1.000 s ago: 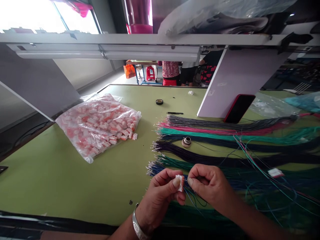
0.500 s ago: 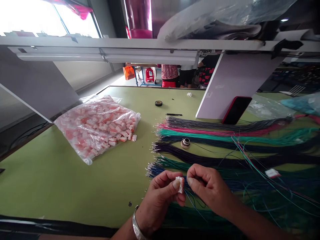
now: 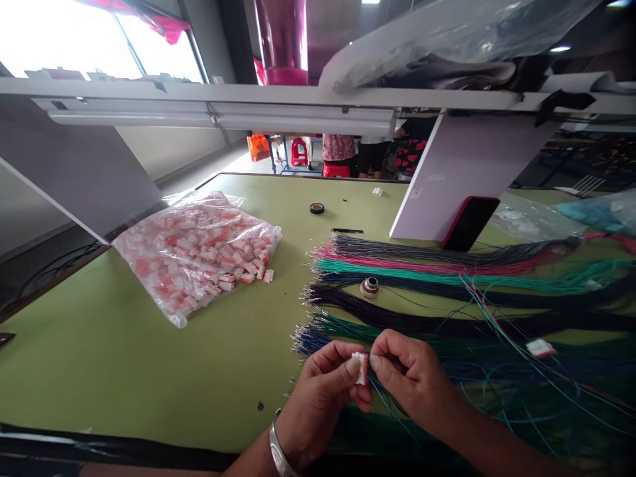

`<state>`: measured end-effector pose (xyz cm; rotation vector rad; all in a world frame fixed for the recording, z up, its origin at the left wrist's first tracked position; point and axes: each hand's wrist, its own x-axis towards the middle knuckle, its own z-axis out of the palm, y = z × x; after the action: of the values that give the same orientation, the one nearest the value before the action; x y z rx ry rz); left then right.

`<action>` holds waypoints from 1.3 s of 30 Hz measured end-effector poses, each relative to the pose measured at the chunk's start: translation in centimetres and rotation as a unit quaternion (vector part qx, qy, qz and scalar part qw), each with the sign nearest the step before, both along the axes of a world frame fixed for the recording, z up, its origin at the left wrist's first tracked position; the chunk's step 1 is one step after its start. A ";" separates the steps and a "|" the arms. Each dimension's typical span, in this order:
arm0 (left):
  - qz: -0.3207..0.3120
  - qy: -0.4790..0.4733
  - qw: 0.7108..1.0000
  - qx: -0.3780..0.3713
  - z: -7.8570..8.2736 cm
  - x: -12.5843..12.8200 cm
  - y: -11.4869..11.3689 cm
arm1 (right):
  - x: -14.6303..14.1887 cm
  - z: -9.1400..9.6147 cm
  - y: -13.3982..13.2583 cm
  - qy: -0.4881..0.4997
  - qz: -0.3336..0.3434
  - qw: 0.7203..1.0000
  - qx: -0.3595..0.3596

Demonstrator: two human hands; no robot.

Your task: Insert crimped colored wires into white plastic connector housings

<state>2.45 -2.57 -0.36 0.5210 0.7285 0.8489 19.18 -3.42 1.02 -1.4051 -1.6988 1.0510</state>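
Left hand (image 3: 322, 391): I gripped a connector (image 3: 360, 368).
Right hand (image 3: 415, 377): I held fingertips pinched beside it, any contents hidden.
Bag (image 3: 193, 245): lay on the surface (image 3: 149, 377).

Two hands (image 3: 318, 394) (image 3: 420, 381), one held connector (image 3: 362, 372), one phone (image 3: 470, 224)
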 end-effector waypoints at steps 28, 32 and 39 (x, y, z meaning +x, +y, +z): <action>0.035 -0.026 0.999 -0.005 0.3 -0.4 4.9 | 5.9 -1.3 19.7 -0.483 0.064 0.869 0.091; 0.033 -0.031 0.999 -0.008 0.1 -0.4 4.9 | 6.1 -1.4 19.4 -0.462 0.065 0.878 0.108; 0.042 -0.033 0.998 -0.019 -0.5 -0.5 5.1 | 7.7 0.2 18.4 -0.345 0.046 0.922 0.169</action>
<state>1.93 2.57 -0.88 0.4291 0.7077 0.9246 26.88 14.98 1.21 -1.5685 -2.3210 0.2606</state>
